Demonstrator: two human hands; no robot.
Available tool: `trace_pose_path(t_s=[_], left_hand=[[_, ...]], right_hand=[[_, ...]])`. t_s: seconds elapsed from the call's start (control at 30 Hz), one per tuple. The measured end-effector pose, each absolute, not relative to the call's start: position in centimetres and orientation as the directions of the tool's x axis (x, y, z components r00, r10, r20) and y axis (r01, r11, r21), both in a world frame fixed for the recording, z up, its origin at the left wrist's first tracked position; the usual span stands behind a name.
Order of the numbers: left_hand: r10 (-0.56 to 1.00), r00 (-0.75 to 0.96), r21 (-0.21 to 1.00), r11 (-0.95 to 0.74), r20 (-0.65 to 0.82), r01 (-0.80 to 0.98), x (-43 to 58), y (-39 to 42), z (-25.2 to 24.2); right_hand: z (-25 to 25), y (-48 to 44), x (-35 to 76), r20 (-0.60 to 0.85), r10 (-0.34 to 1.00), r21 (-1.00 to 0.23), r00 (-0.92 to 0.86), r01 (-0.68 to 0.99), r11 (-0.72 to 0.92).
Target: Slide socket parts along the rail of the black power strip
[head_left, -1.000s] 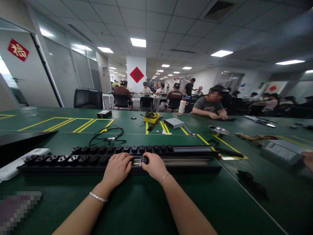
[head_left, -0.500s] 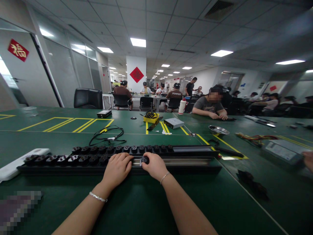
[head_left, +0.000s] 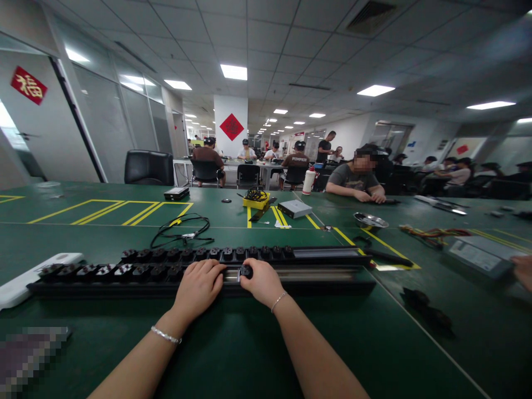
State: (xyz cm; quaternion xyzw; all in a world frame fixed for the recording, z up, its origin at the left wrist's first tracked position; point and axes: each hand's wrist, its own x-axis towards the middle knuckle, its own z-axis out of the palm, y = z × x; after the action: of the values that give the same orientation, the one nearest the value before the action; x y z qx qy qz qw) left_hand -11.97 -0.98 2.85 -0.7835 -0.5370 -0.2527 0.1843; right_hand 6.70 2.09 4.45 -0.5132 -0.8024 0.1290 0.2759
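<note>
Two long black track rails lie side by side on the table, each with a row of black plug modules whose prongs point up. My left hand (head_left: pixel 201 282) is closed over the near rail (head_left: pixel 316 287), fingers bent across it beside the last plug modules (head_left: pixel 141 272) of its row. Pinched between thumb and fingers of my right hand (head_left: pixel 261 281) is a small black plug module (head_left: pixel 246 271), held at the rail's open metal channel, just right of my left hand. My fingers hide part of it. Behind stands the far rail (head_left: pixel 328 252), with its own row of modules.
A white power strip (head_left: pixel 45 277) lies by the left rail ends. Beyond the rails are a black cable (head_left: pixel 183 233), a yellow box (head_left: pixel 254 200), a grey box (head_left: pixel 294 209) and a metal bowl (head_left: pixel 371 220). A power supply (head_left: pixel 482 255) and another person's hand (head_left: pixel 522 271) are at right.
The view has shifted very slightly. Both my hands and the plug module stay in the same place on the near rail.
</note>
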Motion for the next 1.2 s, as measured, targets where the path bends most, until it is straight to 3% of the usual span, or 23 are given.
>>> trace_pose_path(t_s=[1.2], left_hand=[[0.741,0.300,-0.032,-0.353,0.601,0.935,-12.08,-0.86,2.66]], right_hand=[[4.74,2.02,6.74,0.258,0.919,-0.486,-0.298,0.782,0.390]])
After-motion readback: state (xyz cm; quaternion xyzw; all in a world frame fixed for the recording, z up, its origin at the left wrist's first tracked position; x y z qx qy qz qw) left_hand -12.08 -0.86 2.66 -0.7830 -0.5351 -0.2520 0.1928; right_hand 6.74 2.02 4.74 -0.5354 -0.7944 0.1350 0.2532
